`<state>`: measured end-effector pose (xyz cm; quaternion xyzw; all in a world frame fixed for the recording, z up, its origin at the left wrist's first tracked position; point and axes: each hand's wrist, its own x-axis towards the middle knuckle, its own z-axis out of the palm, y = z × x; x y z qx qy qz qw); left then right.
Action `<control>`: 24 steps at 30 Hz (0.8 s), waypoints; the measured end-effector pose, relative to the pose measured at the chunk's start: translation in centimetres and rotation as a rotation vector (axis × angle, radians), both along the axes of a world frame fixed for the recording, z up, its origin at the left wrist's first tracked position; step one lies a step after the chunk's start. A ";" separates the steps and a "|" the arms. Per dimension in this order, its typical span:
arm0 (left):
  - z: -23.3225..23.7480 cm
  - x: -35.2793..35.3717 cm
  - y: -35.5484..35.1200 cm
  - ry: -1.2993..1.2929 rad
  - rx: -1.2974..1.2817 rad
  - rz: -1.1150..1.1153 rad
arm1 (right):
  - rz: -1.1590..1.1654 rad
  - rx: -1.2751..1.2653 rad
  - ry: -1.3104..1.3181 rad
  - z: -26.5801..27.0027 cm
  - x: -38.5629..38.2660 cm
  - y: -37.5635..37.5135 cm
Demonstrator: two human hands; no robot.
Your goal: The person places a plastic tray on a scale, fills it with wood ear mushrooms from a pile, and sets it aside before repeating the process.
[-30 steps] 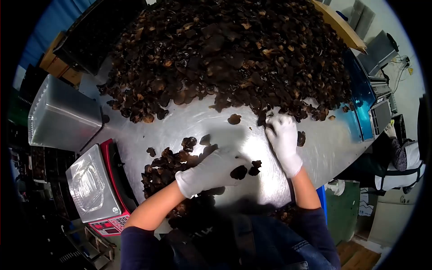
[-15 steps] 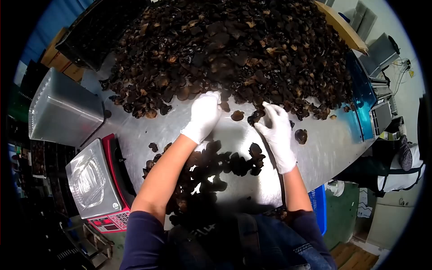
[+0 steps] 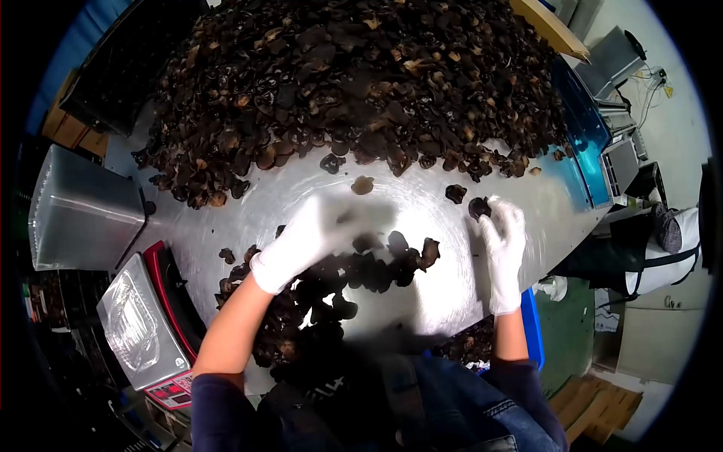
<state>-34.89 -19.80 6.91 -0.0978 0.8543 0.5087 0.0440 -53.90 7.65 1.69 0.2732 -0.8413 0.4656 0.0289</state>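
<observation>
A big heap of dark wood ear mushrooms (image 3: 361,90) covers the far part of the metal table (image 3: 444,301). My right hand (image 3: 506,248), in a white glove, pinches one wood ear (image 3: 479,208) between thumb and fingers. A single piece (image 3: 455,193) lies just left of it. My left hand (image 3: 312,233), also gloved, is over the near part of the table, its fingers smeared by motion. Beneath and beside it spreads a smaller group of wood ears (image 3: 376,271). One brownish piece (image 3: 362,184) rests between this group and the heap.
At the left stand a clear plastic bin (image 3: 86,215) and a red scale (image 3: 143,320) with a silver pan. A black crate (image 3: 113,68) is at the back left. A blue basket (image 3: 533,324) holding wood ears sits below the near edge. A teal metal piece (image 3: 584,147) lies at right.
My left hand has come back from the heap's edge toward the smaller group. My right hand has moved right and now pinches a wood ear. The view has shifted slightly.
</observation>
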 end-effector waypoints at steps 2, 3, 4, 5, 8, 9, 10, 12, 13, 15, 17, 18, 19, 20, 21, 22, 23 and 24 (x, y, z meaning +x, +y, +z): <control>-2.8 -2.7 0.2 0.287 -0.321 0.265 | -0.140 0.005 0.041 -0.8 -0.8 -1.7; -4.5 -3.4 0.3 0.362 -0.520 0.258 | -0.022 0.268 0.335 -1.3 -1.1 -1.3; -5.0 -4.1 1.0 0.342 -0.529 0.259 | 0.080 0.330 0.277 -0.8 0.3 -2.2; -5.2 -3.8 1.3 0.154 -0.506 0.119 | 0.229 0.396 0.153 0.2 2.1 -2.8; -1.3 -1.2 3.5 -0.051 -0.294 -0.095 | 0.578 0.100 0.190 1.9 6.0 -3.0; -0.7 -0.9 3.7 0.008 -0.257 -0.103 | 0.498 0.080 0.179 2.6 5.4 -3.2; -0.5 -0.5 3.9 0.057 -0.217 -0.111 | 0.422 0.060 0.158 2.9 4.4 -3.6; -1.2 -1.7 2.9 0.206 -0.147 -0.011 | 0.260 0.106 0.179 1.6 0.7 -6.0; -1.5 -2.8 2.4 0.198 -0.298 0.079 | 0.192 0.174 0.189 0.5 -1.1 -7.4; -4.3 -6.2 0.7 0.269 -0.540 0.227 | 0.148 0.332 0.280 -0.5 -3.0 -10.5; -6.5 -7.4 0.1 0.337 -0.768 0.375 | 0.233 0.478 0.300 -1.0 -2.3 -12.5; -7.2 -7.7 -0.1 0.323 -0.788 0.284 | 0.297 0.583 0.310 -0.9 -1.6 -12.7; -6.6 -7.8 -0.1 0.305 -0.806 0.194 | 0.405 0.546 0.376 -1.4 -0.8 -12.1; -6.1 -6.9 0.4 0.291 -0.808 0.084 | 0.510 0.555 0.312 -1.4 0.0 -10.6; -4.2 -5.7 1.4 0.174 -0.748 0.015 | 0.567 0.518 0.304 0.0 1.3 -8.8; -2.4 -4.6 2.3 0.057 -0.684 -0.055 | 0.633 0.466 0.306 0.1 1.8 -6.6; -1.4 -3.4 2.8 0.051 -0.684 -0.047 | 0.593 0.301 0.185 1.1 2.8 -5.3; -0.6 -2.0 3.0 0.152 -0.527 -0.018 | 0.602 0.303 0.180 1.7 2.9 -4.2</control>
